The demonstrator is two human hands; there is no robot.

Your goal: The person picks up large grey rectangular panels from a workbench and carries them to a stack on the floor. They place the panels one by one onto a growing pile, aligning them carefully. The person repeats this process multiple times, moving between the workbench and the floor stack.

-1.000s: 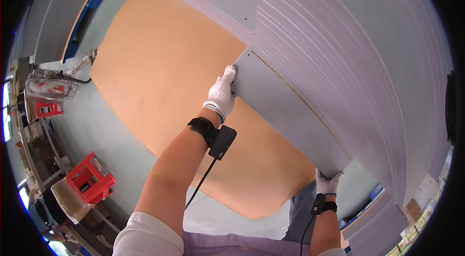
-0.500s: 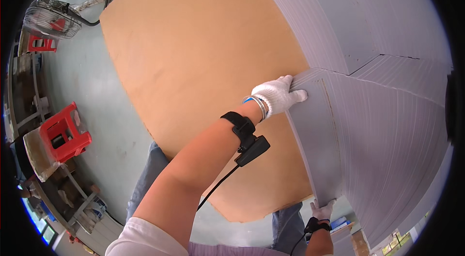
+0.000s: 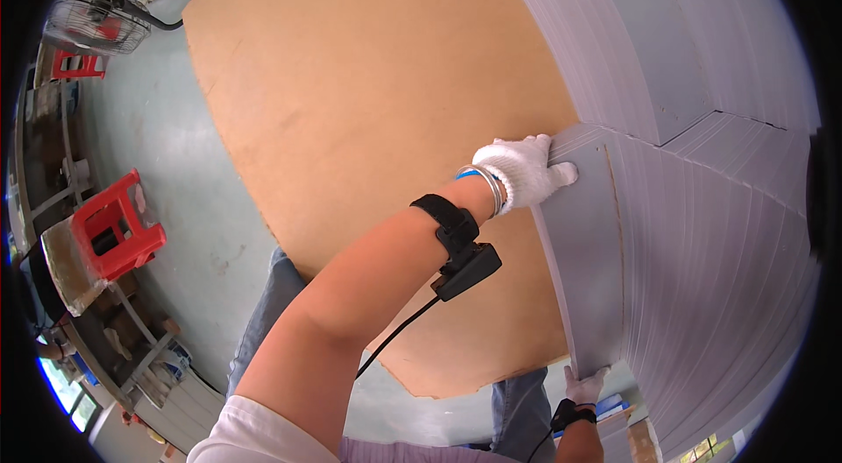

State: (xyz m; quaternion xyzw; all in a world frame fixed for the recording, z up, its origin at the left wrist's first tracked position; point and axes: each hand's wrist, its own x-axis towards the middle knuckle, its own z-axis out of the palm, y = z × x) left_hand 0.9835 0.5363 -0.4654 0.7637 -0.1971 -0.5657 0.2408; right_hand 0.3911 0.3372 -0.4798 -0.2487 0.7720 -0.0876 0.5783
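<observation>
Your left hand (image 3: pixel 524 172) in a white knit glove clamps the upper edge of the grey sheet (image 3: pixel 586 261); your right hand (image 3: pixel 585 386), also gloved, grips its lower edge, well apart from the left. The sheet sits on the stack of grey sheets (image 3: pixel 702 226), overlapping the brown board (image 3: pixel 368 112) beside your left hand. It looks gripped but not yet carried off the stack. Right fingers are partly hidden behind the sheet; the stack's far edge is cut off.

- White knit gloves are worn on left hand (image 3: pixel 524 170) and right hand (image 3: pixel 584 386).
- Grey sheet stack (image 3: pixel 702 226), finely striped edges.
- Tan fibreboard panel (image 3: pixel 368 112).
- Red plastic stool (image 3: pixel 118 235).
</observation>
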